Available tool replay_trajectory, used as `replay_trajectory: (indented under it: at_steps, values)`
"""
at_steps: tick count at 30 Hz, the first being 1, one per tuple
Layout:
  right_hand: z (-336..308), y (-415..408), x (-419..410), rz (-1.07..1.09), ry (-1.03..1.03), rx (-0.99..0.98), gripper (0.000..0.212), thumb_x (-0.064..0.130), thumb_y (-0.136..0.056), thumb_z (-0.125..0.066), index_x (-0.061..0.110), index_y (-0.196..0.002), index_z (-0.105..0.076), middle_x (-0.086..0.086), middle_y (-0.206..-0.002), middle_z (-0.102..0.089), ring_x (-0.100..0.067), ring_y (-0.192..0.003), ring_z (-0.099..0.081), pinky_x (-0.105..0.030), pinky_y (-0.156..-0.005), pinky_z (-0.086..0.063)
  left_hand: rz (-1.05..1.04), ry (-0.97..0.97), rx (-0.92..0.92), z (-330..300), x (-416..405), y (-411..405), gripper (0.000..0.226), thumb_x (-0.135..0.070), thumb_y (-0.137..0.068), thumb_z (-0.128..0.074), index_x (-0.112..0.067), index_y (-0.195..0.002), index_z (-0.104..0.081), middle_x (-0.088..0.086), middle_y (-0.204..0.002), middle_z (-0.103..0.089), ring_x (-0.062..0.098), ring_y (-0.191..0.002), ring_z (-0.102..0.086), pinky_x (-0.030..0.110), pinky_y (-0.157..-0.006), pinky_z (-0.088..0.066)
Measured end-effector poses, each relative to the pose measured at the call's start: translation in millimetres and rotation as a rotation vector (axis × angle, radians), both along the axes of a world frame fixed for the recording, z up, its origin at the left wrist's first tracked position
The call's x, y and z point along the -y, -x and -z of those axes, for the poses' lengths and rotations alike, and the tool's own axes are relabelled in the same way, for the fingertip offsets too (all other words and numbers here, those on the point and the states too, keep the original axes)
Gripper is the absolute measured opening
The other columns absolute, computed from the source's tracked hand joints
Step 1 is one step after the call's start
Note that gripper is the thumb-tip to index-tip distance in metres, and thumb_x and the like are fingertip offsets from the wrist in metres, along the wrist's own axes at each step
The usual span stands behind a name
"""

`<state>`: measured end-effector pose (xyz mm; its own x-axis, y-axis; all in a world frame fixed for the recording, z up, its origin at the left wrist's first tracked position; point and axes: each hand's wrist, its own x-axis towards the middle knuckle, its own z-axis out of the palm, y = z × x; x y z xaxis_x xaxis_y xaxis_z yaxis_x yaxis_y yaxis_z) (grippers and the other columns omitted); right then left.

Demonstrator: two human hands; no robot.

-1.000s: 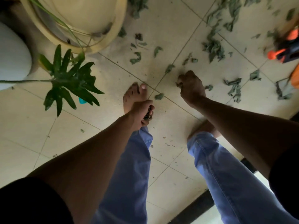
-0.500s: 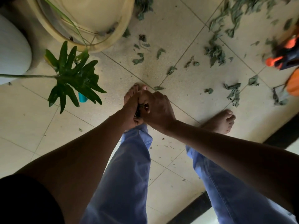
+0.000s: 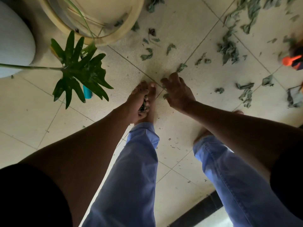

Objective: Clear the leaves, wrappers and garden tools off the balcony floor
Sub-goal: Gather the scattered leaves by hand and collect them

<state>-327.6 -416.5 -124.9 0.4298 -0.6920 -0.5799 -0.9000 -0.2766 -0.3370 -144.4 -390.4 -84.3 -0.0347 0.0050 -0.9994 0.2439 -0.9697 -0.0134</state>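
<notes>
Left hand (image 3: 136,104) grips leaf wad (image 3: 144,106); right hand (image 3: 177,92) reaches floor leaves (image 3: 181,67).

Dim overall, with soft daylight washing the pale floor tiles (image 3: 188,27) from the top, while both arms and the dark sleeves sink into shadow. The orange tool (image 3: 293,60) at the right edge is smeared with blur. Wide-angle stretch bends the tile lines near the borders.

A cream pot (image 3: 131,22) stands beside a white pot (image 3: 14,41), near a split green leaf (image 3: 78,69).
</notes>
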Motion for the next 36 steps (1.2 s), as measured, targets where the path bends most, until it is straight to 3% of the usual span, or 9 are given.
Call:
replay_trajectory:
  at_steps: [3,5,7,10,15,18,21,30,36]
  values:
    - [5,-7,3,-0.029,-0.016,0.067,0.039,0.001,-0.089,-0.062,0.010,-0.126,-0.055,-0.019,-0.124,-0.047,-0.038,-0.104,-0.058,-0.043,-0.078,-0.056,0.006,0.004,-0.009,-5,1,-2,0.027,-0.038,-0.101,-0.054,-0.024,-0.079,-0.055,-0.002,-0.060,-0.045,0.008,-0.042,-0.041,0.013,-0.034,-0.029]
    - [6,-7,-1,-0.017,-0.016,0.097,0.023,-0.001,-0.092,-0.059,0.007,-0.114,-0.062,-0.019,-0.115,-0.056,-0.039,-0.097,-0.062,-0.045,-0.078,-0.056,0.002,0.026,0.018,-7,-1,-2,0.042,-0.039,-0.101,-0.055,-0.011,-0.132,-0.061,0.017,-0.095,-0.068,0.017,-0.082,-0.069,0.019,-0.065,-0.058]
    - [5,-7,-6,0.132,-0.030,0.102,0.018,-0.001,-0.091,-0.059,0.008,-0.103,-0.068,-0.014,-0.107,-0.063,-0.035,-0.092,-0.064,-0.041,-0.076,-0.055,-0.059,0.025,-0.009,-5,-5,-3,0.067,-0.040,-0.100,-0.058,-0.013,-0.157,-0.036,0.024,-0.151,-0.048,0.029,-0.134,-0.054,0.030,-0.106,-0.046]
    - [-4,-15,-4,0.488,-0.128,0.110,0.012,0.006,-0.088,-0.067,0.015,-0.087,-0.075,-0.001,-0.089,-0.073,-0.022,-0.084,-0.069,-0.025,-0.069,-0.048,-0.074,0.087,-0.007,-2,-9,-1,0.065,-0.042,-0.100,-0.057,-0.018,-0.157,-0.037,0.019,-0.157,-0.042,0.036,-0.144,-0.044,0.047,-0.116,-0.037]
    - [-43,-42,16,0.977,-0.405,0.397,0.014,0.023,-0.073,-0.088,0.026,-0.077,-0.074,0.008,-0.074,-0.075,-0.009,-0.075,-0.071,-0.032,-0.072,-0.058,-0.077,0.089,0.013,-4,-4,8,0.049,-0.044,-0.105,-0.049,-0.026,-0.150,-0.044,0.020,-0.148,-0.053,0.043,-0.135,-0.051,0.056,-0.108,-0.045]
    - [-59,-58,10,0.904,-0.419,0.441,0.011,0.018,-0.075,-0.083,0.026,-0.077,-0.075,0.008,-0.076,-0.076,-0.007,-0.076,-0.072,-0.033,-0.075,-0.061,-0.173,0.020,-0.015,-4,6,8,0.021,-0.049,-0.103,-0.049,-0.031,-0.114,-0.052,0.001,-0.085,-0.057,0.012,-0.063,-0.059,0.016,-0.044,-0.043]
    - [-67,-64,4,0.574,-0.224,0.363,0.017,0.017,-0.091,-0.066,0.015,-0.078,-0.077,-0.001,-0.074,-0.075,-0.017,-0.071,-0.071,-0.037,-0.071,-0.058,-0.252,-0.039,-0.034,-2,13,10,0.025,-0.047,-0.103,-0.046,-0.027,-0.089,-0.049,-0.005,-0.067,-0.043,0.006,-0.030,-0.037,0.009,-0.034,-0.025]
    - [-31,-15,34,0.410,0.167,0.087,0.035,0.001,-0.087,-0.056,0.017,-0.117,-0.064,-0.002,-0.119,-0.060,-0.019,-0.110,-0.056,-0.018,-0.084,-0.037,-0.111,0.043,-0.043,-5,27,5,0.036,-0.032,-0.103,-0.045,-0.025,-0.069,-0.052,-0.009,-0.059,-0.044,0.004,-0.041,-0.037,0.011,-0.040,-0.019]
    - [4,10,59,0.300,0.126,-0.084,0.032,0.000,-0.092,-0.056,0.009,-0.123,-0.053,-0.018,-0.126,-0.048,-0.033,-0.106,-0.054,-0.035,-0.086,-0.051,-0.122,0.055,-0.047,1,29,4,0.031,-0.031,-0.102,-0.048,-0.025,-0.072,-0.054,-0.010,-0.063,-0.047,0.001,-0.041,-0.041,0.010,-0.038,-0.023]
